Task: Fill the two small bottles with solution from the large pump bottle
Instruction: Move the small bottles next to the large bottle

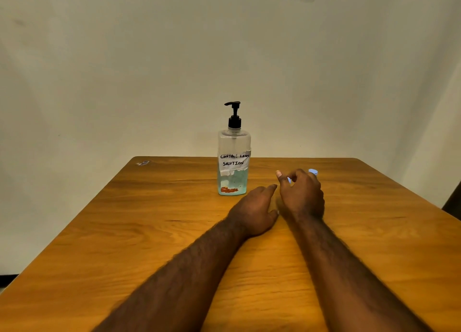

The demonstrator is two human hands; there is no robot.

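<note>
Peeking out behind right grip [302, 194], small bottle [313, 172]

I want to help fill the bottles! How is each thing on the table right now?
pump bottle: upright, pump on, less than half full of bluish liquid.
small blue thing: mostly hidden behind the right hand, state unclear.
left hand: palm down on the table, holding nothing.
right hand: fingers curled, grip unclear.
</note>
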